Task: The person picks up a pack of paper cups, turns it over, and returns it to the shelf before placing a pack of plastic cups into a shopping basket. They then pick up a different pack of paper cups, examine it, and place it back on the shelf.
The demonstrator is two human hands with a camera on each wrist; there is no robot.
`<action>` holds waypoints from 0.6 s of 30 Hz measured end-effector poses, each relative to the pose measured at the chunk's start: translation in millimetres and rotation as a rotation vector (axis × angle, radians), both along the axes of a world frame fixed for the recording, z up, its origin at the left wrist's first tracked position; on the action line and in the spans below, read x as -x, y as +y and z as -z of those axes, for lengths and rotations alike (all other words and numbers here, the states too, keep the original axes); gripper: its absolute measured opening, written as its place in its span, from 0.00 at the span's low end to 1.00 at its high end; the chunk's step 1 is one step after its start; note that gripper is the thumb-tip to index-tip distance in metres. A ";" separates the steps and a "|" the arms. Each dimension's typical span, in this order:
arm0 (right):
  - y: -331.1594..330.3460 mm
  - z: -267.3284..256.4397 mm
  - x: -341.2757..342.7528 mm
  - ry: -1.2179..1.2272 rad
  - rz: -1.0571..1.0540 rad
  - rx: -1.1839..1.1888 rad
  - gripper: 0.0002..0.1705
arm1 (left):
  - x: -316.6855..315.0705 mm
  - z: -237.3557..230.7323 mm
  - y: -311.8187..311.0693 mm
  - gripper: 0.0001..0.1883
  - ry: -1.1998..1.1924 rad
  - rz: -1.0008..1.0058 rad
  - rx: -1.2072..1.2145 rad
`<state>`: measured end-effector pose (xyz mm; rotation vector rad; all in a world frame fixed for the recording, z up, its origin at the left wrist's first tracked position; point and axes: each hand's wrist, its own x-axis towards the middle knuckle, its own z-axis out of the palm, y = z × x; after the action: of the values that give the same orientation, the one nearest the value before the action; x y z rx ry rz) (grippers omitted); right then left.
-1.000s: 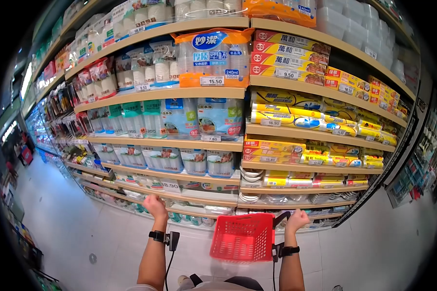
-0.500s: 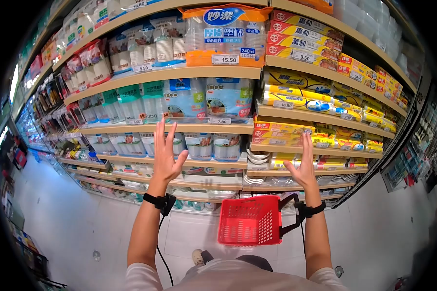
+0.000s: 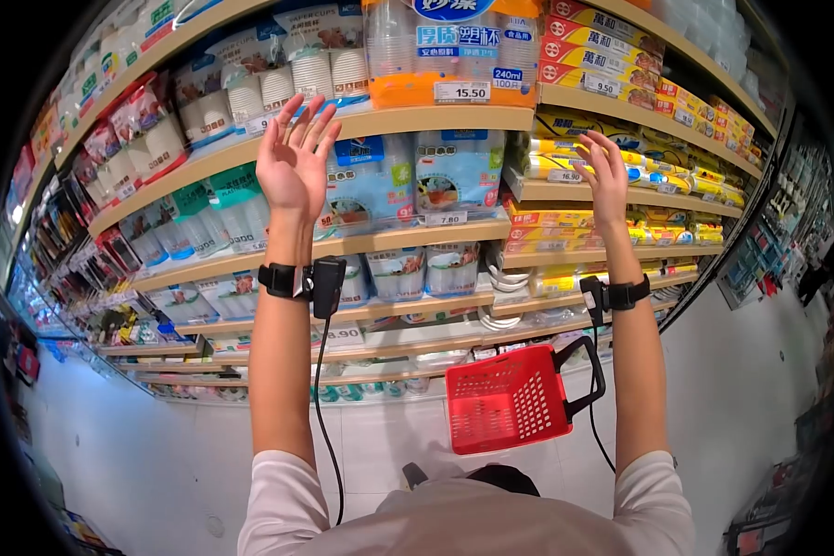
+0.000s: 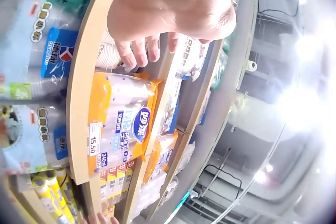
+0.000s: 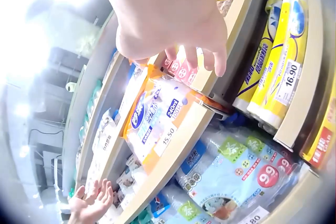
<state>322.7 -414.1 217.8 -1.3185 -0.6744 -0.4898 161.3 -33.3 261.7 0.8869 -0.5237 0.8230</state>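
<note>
Both hands are raised in front of a shop shelf, holding nothing. My left hand (image 3: pixel 293 171), fingers spread and slightly bent, overlaps the shelf edge below the bagged paper cups (image 3: pixel 310 65) in the head view. Just right of it stands a large orange-edged pack of plastic cups (image 3: pixel 449 51), also seen in the left wrist view (image 4: pixel 122 121). My right hand (image 3: pixel 608 181) has loosely bent fingers and is in front of the yellow rolls (image 3: pixel 653 176). In the right wrist view, its fingers (image 5: pixel 219 58) overlap the shelf edge beside these rolls.
A red shopping basket (image 3: pixel 491 403) with a black handle (image 3: pixel 588 375) hangs low near the right forearm. Blue packs of cups (image 3: pixel 459 171) line a middle shelf. Red and yellow boxes (image 3: pixel 598 56) are stacked at upper right. Cables run from both wrist cameras. Pale floor tiles (image 3: pixel 371 435) lie below.
Both hands have risen from low in front of the shelves, and their fingers have opened from curled. The basket has moved right in view, and the shelves appear closer.
</note>
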 end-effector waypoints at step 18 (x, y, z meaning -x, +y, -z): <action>84.9 -127.2 -110.3 -0.328 0.307 0.445 0.49 | -124.6 -92.3 13.3 0.33 0.534 -0.641 -0.548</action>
<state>433.0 -329.1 345.1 -1.7956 -0.8904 -0.8520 286.0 -20.0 354.0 1.7715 0.0357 0.9770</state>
